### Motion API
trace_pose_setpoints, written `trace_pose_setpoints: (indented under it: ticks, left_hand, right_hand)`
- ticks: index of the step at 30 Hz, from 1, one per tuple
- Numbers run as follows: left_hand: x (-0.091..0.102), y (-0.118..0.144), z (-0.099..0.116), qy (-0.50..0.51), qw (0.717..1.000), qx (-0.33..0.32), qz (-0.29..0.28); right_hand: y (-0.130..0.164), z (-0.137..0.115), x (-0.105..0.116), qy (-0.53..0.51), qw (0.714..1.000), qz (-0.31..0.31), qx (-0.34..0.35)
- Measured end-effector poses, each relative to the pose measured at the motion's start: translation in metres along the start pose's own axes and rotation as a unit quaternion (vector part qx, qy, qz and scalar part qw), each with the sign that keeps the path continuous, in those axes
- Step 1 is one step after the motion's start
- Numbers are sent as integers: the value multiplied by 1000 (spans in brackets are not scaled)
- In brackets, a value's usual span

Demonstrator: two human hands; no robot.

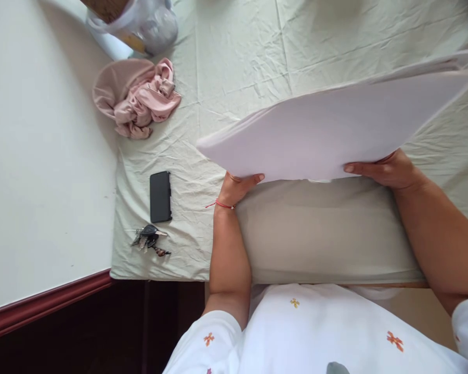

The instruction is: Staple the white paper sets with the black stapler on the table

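White fabric: a folded white cloth, flat and stiff-looking, held up off the surface and tilted, its far right end higher and reaching the right edge of the view.
Left hand: the left hand grips the near-left edge of the folded white cloth, thumb on top, fingers underneath; a red thread bracelet sits on the wrist.
Right hand: the right hand grips the near edge further right, fingertips curled over the edge, palm below.
Hands, spacing: well apart, one toward each end of the cloth's near edge, both clamped on it.
Surface below: a pale green creased sheet covers the bed; a smooth beige pillow lies just under the held cloth, between the forearms.
Left of the left hand: a black phone lies flat on the sheet; a bunch of keys lies just nearer the bed's edge.
Far left on the sheet: a crumpled pink garment, and beyond it a clear plastic bag with contents I cannot make out.
Beside the bed: a white wall with a dark red skirting.
Clothing: white top with small orange motifs.
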State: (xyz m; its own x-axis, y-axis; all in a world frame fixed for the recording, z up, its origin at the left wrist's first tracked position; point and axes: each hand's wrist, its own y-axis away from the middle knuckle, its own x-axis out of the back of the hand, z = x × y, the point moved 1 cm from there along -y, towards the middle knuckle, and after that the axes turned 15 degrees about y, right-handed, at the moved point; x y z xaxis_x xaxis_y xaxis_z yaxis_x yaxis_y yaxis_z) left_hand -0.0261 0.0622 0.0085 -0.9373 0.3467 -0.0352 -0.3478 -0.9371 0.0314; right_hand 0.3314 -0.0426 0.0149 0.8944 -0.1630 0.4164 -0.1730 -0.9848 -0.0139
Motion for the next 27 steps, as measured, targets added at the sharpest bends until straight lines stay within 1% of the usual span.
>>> trace_pose_setpoints:
  ticks: [2,5,7,9,11,15,18,22,27]
  left_hand:
    - [-2,0,2,-10,1000,8,-2]
    - [-3,2,5,2,1000,-9,-4]
    - [-2,3,7,7,1000,-15,9]
    - [0,4,8,-2,1000,-4,30]
    - [2,4,8,-10,999,13,39]
    - [-2,2,6,0,1000,20,0]
    - [-6,2,6,5,1000,3,-8]
    - [-5,2,6,1,1000,-27,13]
    - [-6,-2,3,-11,998,-56,3]
  right_hand:
    - [0,-2,0,-1,1000,11,-7]
    - [0,-4,0,-13,1000,23,-2]
    - [0,-4,1,-23,999,27,5]
    - [-1,-3,1,-31,999,36,9]
    - [-1,-4,1,-34,999,37,10]
    - [-3,-7,-1,-27,998,49,-2]
    - [-3,-7,-2,-39,997,59,1]
    - [-3,-4,-1,-63,996,58,15]
    - [-5,-2,-1,-13,999,35,8]
